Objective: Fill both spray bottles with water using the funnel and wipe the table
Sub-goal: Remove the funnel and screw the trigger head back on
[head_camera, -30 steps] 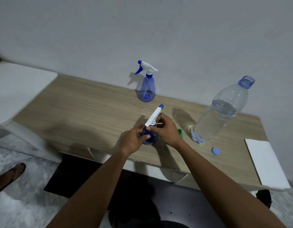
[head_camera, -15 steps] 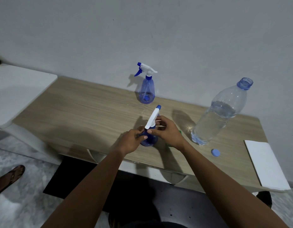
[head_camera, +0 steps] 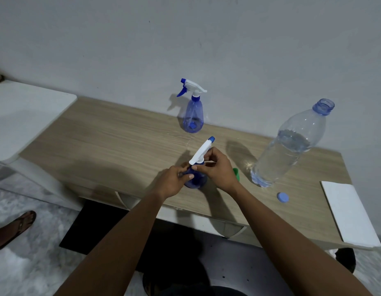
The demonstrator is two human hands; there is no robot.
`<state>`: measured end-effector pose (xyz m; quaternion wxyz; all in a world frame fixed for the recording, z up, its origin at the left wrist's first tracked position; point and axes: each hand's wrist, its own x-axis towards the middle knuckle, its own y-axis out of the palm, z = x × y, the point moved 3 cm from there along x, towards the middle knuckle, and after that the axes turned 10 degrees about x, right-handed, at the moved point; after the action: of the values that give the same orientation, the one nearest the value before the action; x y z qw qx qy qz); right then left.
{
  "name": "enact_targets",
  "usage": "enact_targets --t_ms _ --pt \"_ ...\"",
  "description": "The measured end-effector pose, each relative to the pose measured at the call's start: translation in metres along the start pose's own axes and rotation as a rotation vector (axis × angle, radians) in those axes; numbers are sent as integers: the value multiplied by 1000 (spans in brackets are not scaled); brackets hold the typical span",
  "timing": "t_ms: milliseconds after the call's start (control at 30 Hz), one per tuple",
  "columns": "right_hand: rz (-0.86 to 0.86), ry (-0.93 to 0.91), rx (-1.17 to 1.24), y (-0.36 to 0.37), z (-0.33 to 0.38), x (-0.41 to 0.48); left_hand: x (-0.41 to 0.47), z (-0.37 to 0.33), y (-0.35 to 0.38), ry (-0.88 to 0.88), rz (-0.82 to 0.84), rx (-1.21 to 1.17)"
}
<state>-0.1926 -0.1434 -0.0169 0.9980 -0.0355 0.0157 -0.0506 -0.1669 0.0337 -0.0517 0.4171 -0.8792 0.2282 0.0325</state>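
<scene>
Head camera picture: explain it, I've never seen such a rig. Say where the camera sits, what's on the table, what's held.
No machine here: a person wears one wide-angle camera on the head, looking down at their own arms. On the wooden table stand a far spray bottle by the wall and a large uncapped water bottle, partly full; a blue cap lies nearby, a white cloth at the right end. A green thing, probably the funnel, shows behind the right wrist. The left hand grips the near spray bottle; the right hand pinches its neck under the white spray head.
</scene>
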Motion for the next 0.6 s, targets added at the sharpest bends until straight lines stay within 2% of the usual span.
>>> enact_targets --t_ms 67,300,433,600 --pt "0 10 3 0 -1 0 0 -1 0 -13 2 -5" --pt "158 27 12 -14 3 0 -3 -2 -1 -16 -6 -28" --pt "153 -5 -36 -10 2 0 -3 -5 -3 -28 -6 -34" --pt "59 -15 -20 -5 1 -5 -6 -9 -5 1 -30 -29"
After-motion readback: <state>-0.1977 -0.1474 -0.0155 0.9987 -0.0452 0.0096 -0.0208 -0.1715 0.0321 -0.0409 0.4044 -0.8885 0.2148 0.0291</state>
